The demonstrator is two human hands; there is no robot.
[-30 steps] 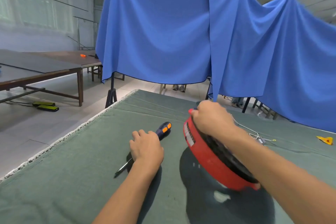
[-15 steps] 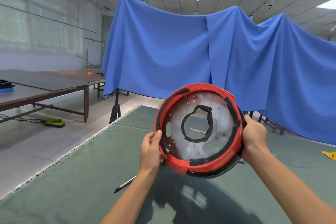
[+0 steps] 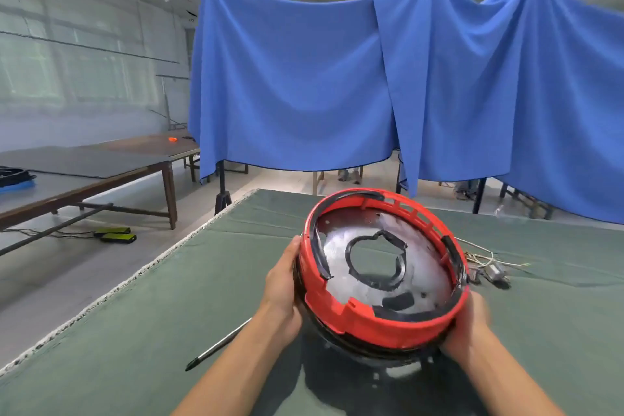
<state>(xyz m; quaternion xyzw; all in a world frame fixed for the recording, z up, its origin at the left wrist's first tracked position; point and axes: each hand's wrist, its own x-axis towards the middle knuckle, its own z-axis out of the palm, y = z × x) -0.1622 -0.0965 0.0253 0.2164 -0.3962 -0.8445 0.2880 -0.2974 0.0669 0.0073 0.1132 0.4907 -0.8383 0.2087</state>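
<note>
Over the table [image 3: 135,331] a round housing [image 3: 381,324] held between left hand [image 3: 282,284] and right hand [image 3: 467,324], screwdriver [image 3: 219,343] on the table to its left, wires [image 3: 486,258] on the table to its right, curtain [image 3: 304,84] hanging behind, side table [image 3: 101,165] far left.

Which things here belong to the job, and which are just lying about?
Job: red round housing, held by left hand and right hand above the green table; screwdriver lying on it, likely the tool.
Lying about: loose wires with a small metal part, blue cloth, side table, yellow-black boxes on the floor.
</note>
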